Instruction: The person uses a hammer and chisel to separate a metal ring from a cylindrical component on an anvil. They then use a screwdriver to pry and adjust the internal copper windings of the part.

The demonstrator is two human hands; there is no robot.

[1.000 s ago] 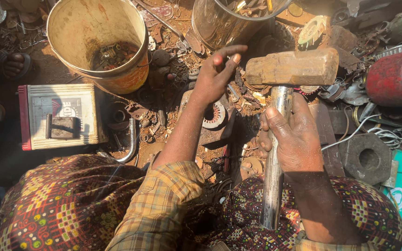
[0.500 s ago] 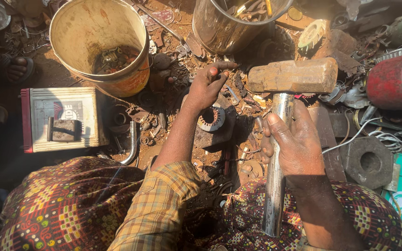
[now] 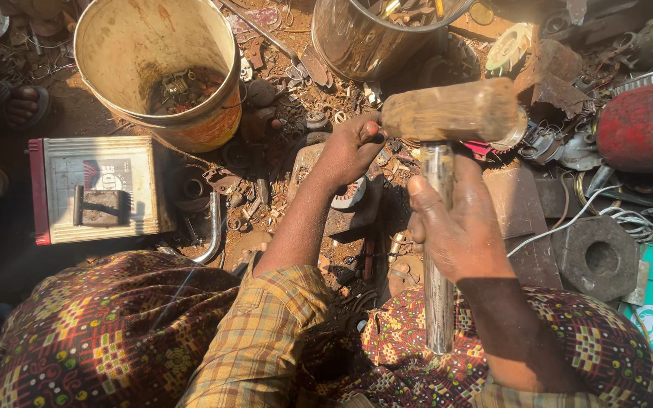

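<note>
Rusty metal: small scrap bits cover the bare ground (image 3: 266, 162) all round the seated person, whose patterned lap fills the lower frame.
Right hand: the right hand (image 3: 459, 227) is clenched round the shiny steel handle of a hammer (image 3: 447, 113), gripping it about midway along the shaft.
Hammer: its blocky, worn brown head is raised, crosswise at the top of the shaft; the long axis of the handle runs straight away from the body, toward the scrap.
Left hand: the left hand (image 3: 349, 147) reaches forward and down, fingers curled and pressed on a round motor part (image 3: 349, 196) with a pale toothed face; whether it pinches something small at the fingertips I cannot tell.
Key relation: the motor part lies on the ground just left of and below the hammer head, nearer the left hand, which touches it; the right hand is apart from it, above.
Surroundings: a yellow bucket (image 3: 115, 45) with scrap inside stands far left, a steel pot (image 3: 357, 41) beyond the hands, a boxy battery (image 3: 96, 189) at left, a red cylinder (image 3: 640, 125) at right.
</note>
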